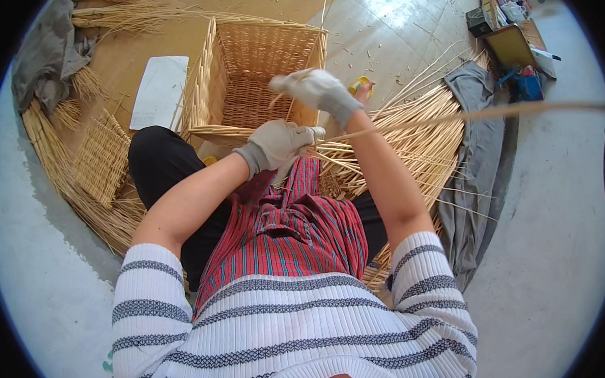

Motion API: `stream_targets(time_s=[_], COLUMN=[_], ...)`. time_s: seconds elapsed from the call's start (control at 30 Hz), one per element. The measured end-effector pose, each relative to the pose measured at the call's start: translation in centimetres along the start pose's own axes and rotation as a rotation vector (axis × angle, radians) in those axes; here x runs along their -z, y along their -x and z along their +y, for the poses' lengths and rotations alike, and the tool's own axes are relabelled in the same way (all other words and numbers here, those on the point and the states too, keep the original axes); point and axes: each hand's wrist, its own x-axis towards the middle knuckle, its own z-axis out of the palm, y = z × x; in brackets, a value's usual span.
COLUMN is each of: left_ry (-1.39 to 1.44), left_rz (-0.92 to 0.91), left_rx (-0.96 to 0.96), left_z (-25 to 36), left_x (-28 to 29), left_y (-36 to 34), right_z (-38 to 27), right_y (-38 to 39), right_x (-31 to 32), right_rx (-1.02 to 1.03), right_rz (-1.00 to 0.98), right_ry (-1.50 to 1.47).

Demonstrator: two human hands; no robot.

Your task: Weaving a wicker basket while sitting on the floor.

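Observation:
An open, square wicker basket (201, 82) stands upright in front of me, woven of tan rods. My left hand (273, 143), in a pale glove with a grey cuff, is closed at its near right corner on a long willow rod (434, 120). That rod runs far to the right across my right forearm, and its outer end is blurred. Above the basket's opening is my right hand (312, 90), gloved too and slightly smeared by motion. Its fingers are closed on a thin tan strand (276, 99); whether it belongs to the same rod I cannot tell.
A large bundle of willow rods (415, 150) lies at right beside grey cloth (481, 174). More rods (44, 153) and a flat woven panel (102, 157) lie left. A white board (160, 90) is beside the basket. Boxes and tools (512, 45) sit far right.

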Motion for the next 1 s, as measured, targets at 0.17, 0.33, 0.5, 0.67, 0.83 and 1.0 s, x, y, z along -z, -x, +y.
stream_targets(time_s=[0.17,0.33,0.5,0.67,0.83,1.0], left_ry=[-0.145,-0.049,-0.053,-0.056,-0.086,-0.055], left_rz=[0.029,0.099,0.106,0.167,0.115,0.148], left_rx=[0.060,-0.013,0.006,-0.039,0.016,0.024], left_z=[1.4,0.8,0.0,0.0,0.6,1.4], left_x=[-1.4,-0.9,-1.6,-2.0,-1.6,-1.4], left_y=[0.1,0.4,0.2,0.3,0.3,0.3], right_z=[3.3,8.2,8.4,7.5,6.5,8.6], right_y=[2.6,3.3,1.9,2.7,4.8,4.2], right_x=[0.5,3.2,3.5,2.6,2.3,5.3], right_rx=[0.462,0.784,0.832,0.701,0.246,0.474], right_rz=[0.184,0.107,0.053,-0.072,-0.043,0.224], right_ry=[0.818,1.167,1.265,1.441,1.233,1.158])
